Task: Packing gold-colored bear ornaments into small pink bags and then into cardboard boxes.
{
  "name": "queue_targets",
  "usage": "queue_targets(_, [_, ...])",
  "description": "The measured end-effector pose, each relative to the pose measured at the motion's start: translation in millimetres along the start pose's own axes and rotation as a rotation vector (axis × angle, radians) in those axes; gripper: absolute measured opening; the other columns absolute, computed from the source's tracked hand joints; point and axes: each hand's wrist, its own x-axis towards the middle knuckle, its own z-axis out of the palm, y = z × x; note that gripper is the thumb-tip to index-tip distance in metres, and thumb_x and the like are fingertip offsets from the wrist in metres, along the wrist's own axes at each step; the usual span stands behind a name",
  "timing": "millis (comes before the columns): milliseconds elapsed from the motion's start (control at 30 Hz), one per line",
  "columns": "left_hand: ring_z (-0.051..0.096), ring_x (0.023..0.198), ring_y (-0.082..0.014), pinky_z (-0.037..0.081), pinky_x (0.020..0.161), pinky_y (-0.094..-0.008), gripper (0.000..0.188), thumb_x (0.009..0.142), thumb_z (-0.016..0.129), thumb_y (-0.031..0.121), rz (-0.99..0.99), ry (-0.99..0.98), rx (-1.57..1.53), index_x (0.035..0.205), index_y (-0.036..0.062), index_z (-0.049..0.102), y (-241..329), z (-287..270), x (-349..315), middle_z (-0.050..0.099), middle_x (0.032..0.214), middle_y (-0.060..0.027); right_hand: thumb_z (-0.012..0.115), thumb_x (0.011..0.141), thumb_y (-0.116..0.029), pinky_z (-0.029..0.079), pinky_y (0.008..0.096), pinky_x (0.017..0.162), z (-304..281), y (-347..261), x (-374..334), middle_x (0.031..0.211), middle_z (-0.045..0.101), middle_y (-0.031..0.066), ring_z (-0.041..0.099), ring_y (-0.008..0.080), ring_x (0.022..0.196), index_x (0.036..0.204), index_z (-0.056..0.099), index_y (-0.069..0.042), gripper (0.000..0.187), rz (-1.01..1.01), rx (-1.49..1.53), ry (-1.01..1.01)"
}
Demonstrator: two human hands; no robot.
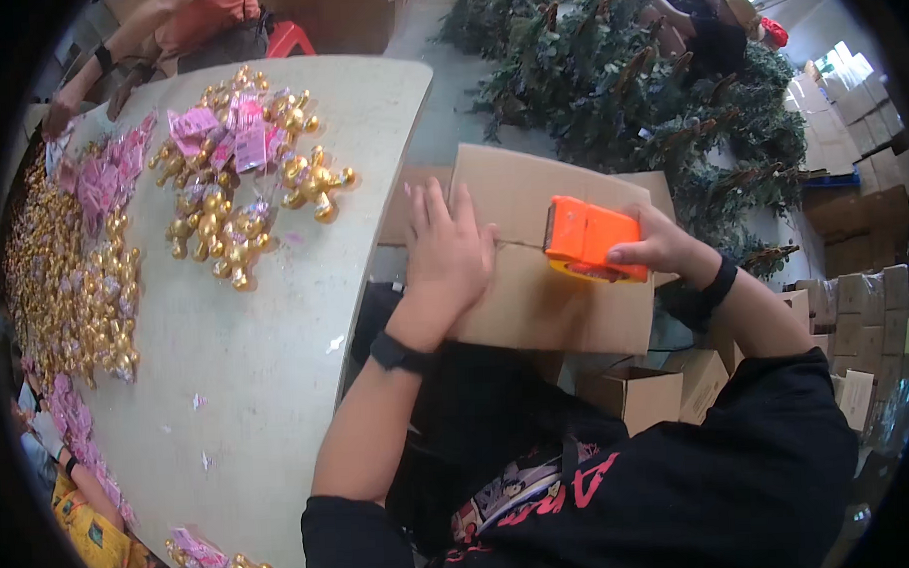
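Your left hand (445, 246) lies flat, fingers spread, on the closed cardboard box (535, 291). Your right hand (658, 247) fingers clamp the orange tape dispenser (588, 241), resting on the box seam just beside your left fingertips.

The counter (268, 391) carries heaps of gold ornaments (227, 207) and pink packets (231, 135). Green artificial trees (607, 68) stand beyond it. Small open cartons (647, 392) sit on the floor.

One head-worn fisheye view looks steeply down, close over the cardboard box (544, 271) ahead, table (267, 361) spreading left, stacked cartons far right, edges bending.
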Motion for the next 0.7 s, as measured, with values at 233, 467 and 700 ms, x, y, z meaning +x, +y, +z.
queue_targets(233, [0.062,0.107,-0.0362,0.045,0.099,-0.0459,0.049,0.103,0.053,0.038,-0.29,-0.565,-0.871,0.114,-0.0082,0.067,15.0,-55.9,30.5,0.071,0.097,-0.0226,0.078,0.086,-0.033,0.052,0.0276,0.058,2.7,-9.7,13.4,0.076,0.069,0.007,0.066,0.0119,0.066,0.092,0.069,0.004,0.038,-0.074,-0.229,0.03])
queue_targets(467, [0.062,0.085,-0.0083,0.047,0.073,-0.0265,0.033,0.103,0.057,0.035,-0.64,-0.781,-1.821,0.109,0.0041,0.068,16.8,-34.2,16.2,0.07,0.098,-0.0015,0.078,0.087,-0.034,0.053,0.0274,0.06,7.0,-23.2,11.6,0.076,0.069,0.0072,0.066,0.0127,0.064,0.095,0.068,0.005,0.041,-0.018,-0.28,0.002])
queue_targets(700, [0.06,0.077,-0.0083,0.043,0.066,-0.0216,0.022,0.102,0.06,0.021,-0.681,-0.679,-1.742,0.107,0.0013,0.068,9.4,-3.7,13.0,0.069,0.091,-0.0026,0.078,0.087,-0.039,0.054,0.0277,0.066,15.9,-50.5,16.3,0.077,0.069,0.0049,0.066,0.0128,0.07,0.097,0.07,0.003,0.044,0.057,-0.297,-0.035])
